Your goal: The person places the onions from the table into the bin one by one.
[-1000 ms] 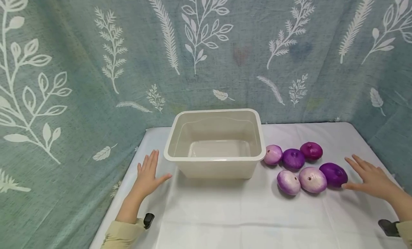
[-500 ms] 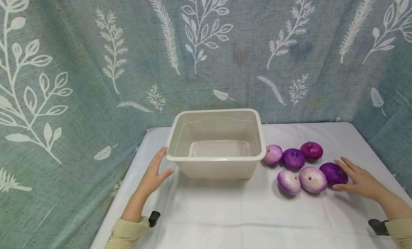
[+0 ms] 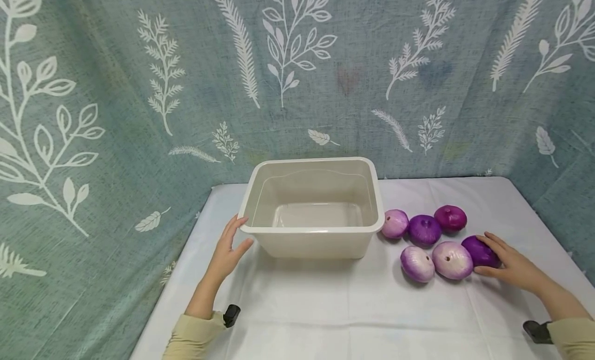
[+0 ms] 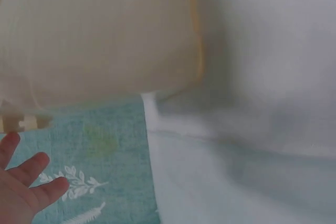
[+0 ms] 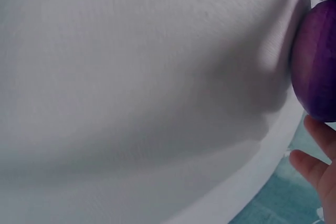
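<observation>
A cream plastic bin [image 3: 307,244] stands on the white-covered table. At its front left corner, my left hand [image 3: 224,256] has its fingertips right at the rim, thumb held apart. Spread, extended fingers [image 4: 50,192] of that hand show beside the bin wall [image 4: 100,40] in the left wrist view. Farther right, my right hand [image 3: 516,269] holds a dark purple onion [image 3: 479,252], fingers over its far side and thumb at its near side. The right wrist view shows this onion [image 5: 320,61] with a fingertip against it; the thumb is hidden there.
Beside the held onion lie a pale onion [image 3: 452,260] and another pale purple one [image 3: 417,264]. Behind them are a magenta onion [image 3: 450,218], a purple onion [image 3: 424,230] and a pinkish one [image 3: 395,224] against the bin. A leaf-patterned green curtain [image 3: 325,122] surrounds the table.
My left hand has moved right and reached the bin's rim. My right hand has moved left onto the dark purple onion, its fingers coming round it. Bin and onions stay in place.
</observation>
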The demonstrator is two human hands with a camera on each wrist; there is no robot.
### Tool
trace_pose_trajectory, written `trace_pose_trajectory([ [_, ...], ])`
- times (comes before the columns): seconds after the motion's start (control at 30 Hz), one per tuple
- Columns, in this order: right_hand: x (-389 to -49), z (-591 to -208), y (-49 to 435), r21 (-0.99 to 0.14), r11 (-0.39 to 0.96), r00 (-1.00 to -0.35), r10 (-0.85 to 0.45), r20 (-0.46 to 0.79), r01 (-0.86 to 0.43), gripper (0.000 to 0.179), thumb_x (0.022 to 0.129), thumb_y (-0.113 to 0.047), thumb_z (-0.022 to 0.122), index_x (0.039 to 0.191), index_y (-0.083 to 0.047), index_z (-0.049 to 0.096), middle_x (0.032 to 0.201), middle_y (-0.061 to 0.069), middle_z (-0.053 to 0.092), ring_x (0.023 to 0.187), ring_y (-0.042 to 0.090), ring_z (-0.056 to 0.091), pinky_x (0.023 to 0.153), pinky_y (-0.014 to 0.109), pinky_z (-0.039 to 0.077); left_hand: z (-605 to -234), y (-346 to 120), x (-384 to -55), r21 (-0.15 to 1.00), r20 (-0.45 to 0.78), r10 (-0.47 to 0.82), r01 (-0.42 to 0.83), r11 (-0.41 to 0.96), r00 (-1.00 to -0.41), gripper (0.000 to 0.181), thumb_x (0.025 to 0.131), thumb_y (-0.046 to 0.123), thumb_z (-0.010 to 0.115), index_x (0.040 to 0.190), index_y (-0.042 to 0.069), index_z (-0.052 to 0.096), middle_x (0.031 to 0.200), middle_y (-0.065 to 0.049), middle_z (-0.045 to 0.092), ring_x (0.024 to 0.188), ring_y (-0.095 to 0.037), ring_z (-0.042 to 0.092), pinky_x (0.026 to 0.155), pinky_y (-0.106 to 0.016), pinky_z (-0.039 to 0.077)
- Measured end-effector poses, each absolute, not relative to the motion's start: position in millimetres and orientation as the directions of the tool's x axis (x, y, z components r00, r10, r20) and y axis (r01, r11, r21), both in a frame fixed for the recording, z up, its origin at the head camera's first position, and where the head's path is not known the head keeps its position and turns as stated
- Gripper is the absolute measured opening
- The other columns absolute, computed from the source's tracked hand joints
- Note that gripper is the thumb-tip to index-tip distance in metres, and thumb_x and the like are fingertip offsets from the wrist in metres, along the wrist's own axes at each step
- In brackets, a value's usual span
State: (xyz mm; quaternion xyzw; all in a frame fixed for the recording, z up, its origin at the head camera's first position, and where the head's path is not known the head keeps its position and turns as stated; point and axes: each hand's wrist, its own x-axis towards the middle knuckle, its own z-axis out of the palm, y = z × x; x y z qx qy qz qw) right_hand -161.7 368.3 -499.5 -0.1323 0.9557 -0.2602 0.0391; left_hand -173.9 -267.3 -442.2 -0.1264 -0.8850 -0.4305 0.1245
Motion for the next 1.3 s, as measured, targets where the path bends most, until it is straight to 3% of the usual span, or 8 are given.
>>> trace_pose_trajectory([
  [0.17, -162, -504, 368, -0.587, 0.777, -0.962, -0.274, 0.008, -0.226, 0.082, 0.079, -0.027, 0.07, 0.139, 0.003, 0.023, 0.138, 0.039, 0.015, 0.116, 0.064, 0.021, 0.083, 0.074, 0.022, -444, -265, -176, 0.759, 0.337, 0.095, 0.33, 0.561, -0.937, 0.049, 0.087, 0.013, 0.06, 0.133, 0.008, 0.042, 0.147, -0.017, 0.025, 0.134, -0.039, 0.02, 0.099, -0.066, 0.02],
  [0.4, -162, -513, 370, -0.635, 0.724, -0.959, -0.263, 0.105, -0.268, 0.078, 0.077, -0.017, 0.072, 0.136, 0.003, 0.026, 0.132, 0.039, 0.023, 0.114, 0.062, 0.023, 0.084, 0.074, 0.019, -441, -259, -179, 0.797, 0.308, 0.027, 0.274, 0.539, -0.951, 0.048, 0.087, 0.014, 0.061, 0.131, 0.007, 0.042, 0.147, -0.016, 0.024, 0.135, -0.036, 0.021, 0.102, -0.059, 0.021],
  [0.6, -166, -518, 368, -0.599, 0.728, -0.942, -0.261, 0.209, -0.335, 0.073, 0.072, -0.013, 0.076, 0.131, 0.002, 0.035, 0.124, 0.029, 0.036, 0.109, 0.04, 0.034, 0.08, 0.065, 0.031, -421, -241, -167, 0.829, 0.295, -0.021, 0.245, 0.503, -0.955, 0.048, 0.086, 0.009, 0.059, 0.128, -0.005, 0.039, 0.145, -0.026, 0.021, 0.132, -0.042, 0.022, 0.098, -0.059, 0.024],
  [0.7, -166, -519, 366, -0.572, 0.743, -0.938, -0.257, 0.234, -0.346, 0.07, 0.071, -0.012, 0.077, 0.127, 0.002, 0.037, 0.121, 0.025, 0.039, 0.104, 0.036, 0.036, 0.08, 0.056, 0.035, -414, -235, -163, 0.84, 0.289, -0.027, 0.24, 0.487, -0.957, 0.048, 0.086, 0.006, 0.058, 0.128, -0.007, 0.037, 0.145, -0.028, 0.021, 0.131, -0.042, 0.021, 0.099, -0.058, 0.023],
  [0.93, -169, -512, 368, -0.566, 0.768, -0.954, -0.242, 0.176, -0.299, 0.072, 0.071, -0.016, 0.076, 0.126, 0.007, 0.035, 0.12, 0.032, 0.037, 0.101, 0.05, 0.04, 0.076, 0.062, 0.035, -416, -234, -163, 0.856, 0.284, -0.036, 0.237, 0.46, -0.958, 0.047, 0.087, 0.006, 0.058, 0.128, -0.006, 0.037, 0.144, -0.026, 0.025, 0.127, -0.04, 0.029, 0.1, -0.058, 0.024],
  [1.3, -174, -479, 376, -0.493, 0.819, -0.955, -0.238, 0.176, -0.295, 0.071, 0.072, -0.015, 0.076, 0.125, 0.007, 0.035, 0.115, 0.032, 0.039, 0.095, 0.051, 0.044, 0.071, 0.065, 0.039, -423, -237, -164, 0.865, 0.3, -0.054, 0.248, 0.437, -0.952, 0.046, 0.087, 0.006, 0.059, 0.127, -0.004, 0.039, 0.142, -0.025, 0.03, 0.12, -0.038, 0.036, 0.099, -0.057, 0.026],
])
